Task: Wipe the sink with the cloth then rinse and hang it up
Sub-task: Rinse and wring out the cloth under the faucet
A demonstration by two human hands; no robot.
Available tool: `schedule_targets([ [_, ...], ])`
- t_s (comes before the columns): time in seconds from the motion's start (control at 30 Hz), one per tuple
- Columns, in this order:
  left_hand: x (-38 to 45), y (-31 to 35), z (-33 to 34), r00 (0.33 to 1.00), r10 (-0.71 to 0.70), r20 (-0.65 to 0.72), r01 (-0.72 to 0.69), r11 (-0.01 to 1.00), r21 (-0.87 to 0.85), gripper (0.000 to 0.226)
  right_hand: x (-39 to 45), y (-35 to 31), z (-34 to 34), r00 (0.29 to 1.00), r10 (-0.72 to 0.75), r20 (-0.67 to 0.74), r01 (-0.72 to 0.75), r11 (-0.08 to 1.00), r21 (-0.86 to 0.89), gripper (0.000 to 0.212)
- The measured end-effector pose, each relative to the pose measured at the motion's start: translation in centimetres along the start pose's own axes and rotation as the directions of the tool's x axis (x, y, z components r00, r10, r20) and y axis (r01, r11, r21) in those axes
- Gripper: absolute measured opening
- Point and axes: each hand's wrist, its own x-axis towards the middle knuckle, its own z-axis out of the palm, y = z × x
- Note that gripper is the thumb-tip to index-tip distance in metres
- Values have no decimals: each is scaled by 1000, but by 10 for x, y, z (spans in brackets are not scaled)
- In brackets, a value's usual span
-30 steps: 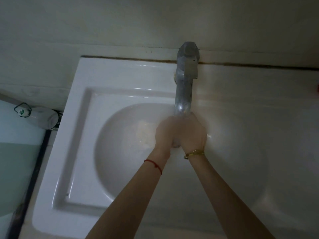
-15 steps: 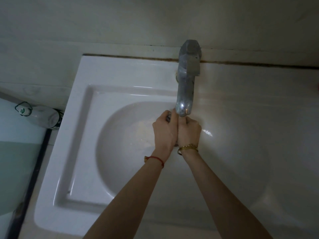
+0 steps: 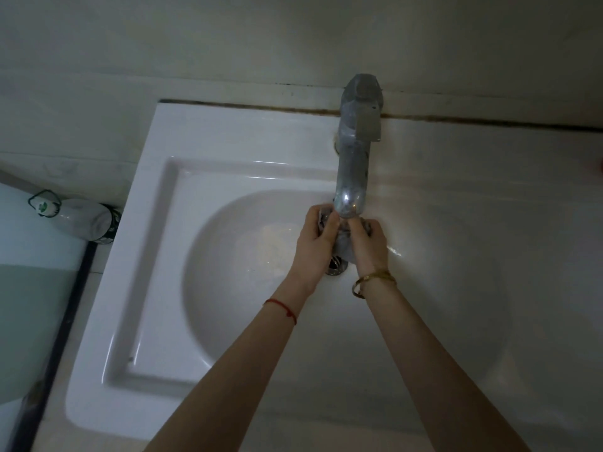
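A white sink (image 3: 137, 243) with a round bowl fills the view. Its grey metal tap (image 3: 355, 151) reaches from the back wall over the bowl. Directly under the spout, my left hand (image 3: 315, 246) and my right hand (image 3: 367, 246) are side by side, both closed on a small bunched grey cloth (image 3: 342, 243). Most of the cloth is hidden between the fingers. The drain (image 3: 336, 267) shows just below my hands. Whether water is running I cannot tell.
A white plastic bottle (image 3: 78, 218) lies on its side left of the sink, against the wall. A dark-edged glass panel (image 3: 49, 337) runs along the far left. The tiled wall stands right behind the tap.
My two hands have moved up from the bowl's middle to just beneath the spout and spread slightly apart, so that the grey cloth between them now shows.
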Motion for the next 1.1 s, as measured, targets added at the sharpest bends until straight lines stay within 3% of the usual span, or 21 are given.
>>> schedule_targets([
  [0.07, -2, -1, 0, 996, 84, 7, -84, 991, 103, 10, -1, -2, 3, 997, 63, 39, -61, 997, -43, 34],
  [0.2, -5, 0, 4, 980, 184, -79, -164, 964, 207, 25, -6, -1, 15, 995, -98, 21, 100, 944, -315, 56],
  [0.3, 0, 1, 4, 972, 205, -118, -168, 950, 263, 31, -6, -5, 19, 986, -163, -37, 148, 953, -265, 51],
  [0.53, 11, 5, 9, 981, -1, -196, 36, 983, 178, 35, -5, -6, 18, 948, -310, -78, 288, 934, -214, 46],
  [0.63, 15, 7, 12, 952, -233, -200, 229, 972, -45, 36, -12, -7, 9, 904, -422, -64, 386, 873, -299, 38],
  [0.7, 14, 11, 13, 925, -345, -158, 322, 934, -154, 36, -18, -5, 0, 891, -448, -68, 413, 865, -285, 47],
  [0.83, 9, 15, 13, 960, -266, -91, 264, 964, -41, 22, -20, 1, -20, 966, -259, 22, 259, 954, -151, 53],
  [0.9, 6, 17, 11, 965, -259, -37, 256, 965, -59, 16, -20, -4, -29, 955, -291, 64, 298, 925, -235, 45],
  [0.97, 2, 18, 9, 957, -288, 11, 287, 949, -130, 15, -25, -20, -41, 889, -456, 36, 439, 826, -353, 46],
  [1.1, -7, 19, 3, 955, -296, 14, 294, 945, -144, 15, -49, -72, -58, 567, -823, 1, 746, 513, -425, 45],
])
